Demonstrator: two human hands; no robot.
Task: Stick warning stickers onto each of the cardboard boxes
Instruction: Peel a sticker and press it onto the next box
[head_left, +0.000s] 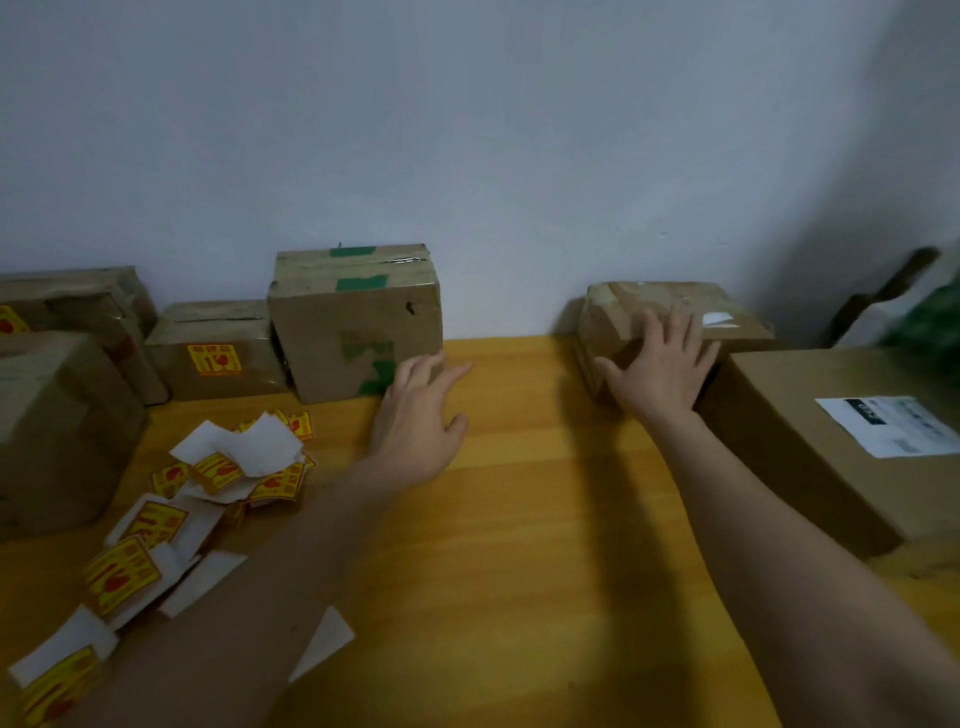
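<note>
My right hand lies with spread fingers on the front of a crumpled taped cardboard box at the back right. My left hand hovers open over the table, fingertips near the lower right corner of a box with green tape. A small box to its left carries a yellow warning sticker. Loose yellow stickers and white backing papers are strewn across the left of the table. A large box with a white label sits at the right.
More cardboard boxes stand at the far left, one with a sticker partly visible. The yellow wooden table runs to a white wall. Dark and green items lean in the back right corner.
</note>
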